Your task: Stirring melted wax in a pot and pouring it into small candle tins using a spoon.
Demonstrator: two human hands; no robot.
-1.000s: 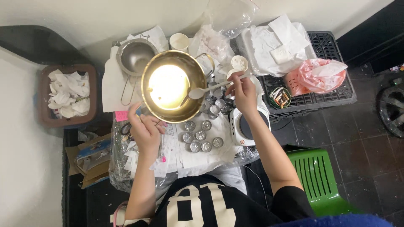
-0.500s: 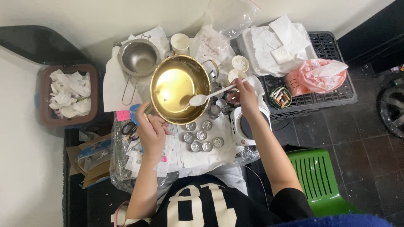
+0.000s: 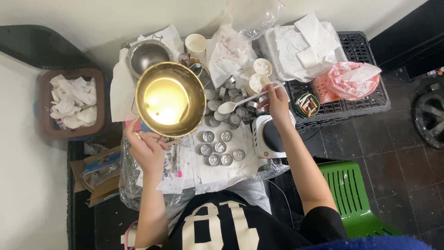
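My left hand [image 3: 147, 147] grips the handle of a shiny brass pan [image 3: 170, 99] and holds it level above the left part of the work table. My right hand [image 3: 276, 103] pinches a white spoon [image 3: 240, 102] by its handle, its bowl pointing left toward the pan rim without touching it. Below the spoon, several small round metal cups [image 3: 220, 148] sit on white paper, and more of them [image 3: 230, 113] lie between the pan and my right hand.
A steel bowl [image 3: 146, 54] and a white cup [image 3: 195, 45] stand at the back. A small white hotplate [image 3: 269, 137] sits under my right forearm. A brown bin [image 3: 45, 125] of crumpled paper is at left, a black crate [image 3: 360, 51] with paper and a pink bag at right, a green stool [image 3: 354, 192] below.
The brass pan has swung left and back toward level. The spoon has come out of the pan and now sits to its right, held lower over the small cups.
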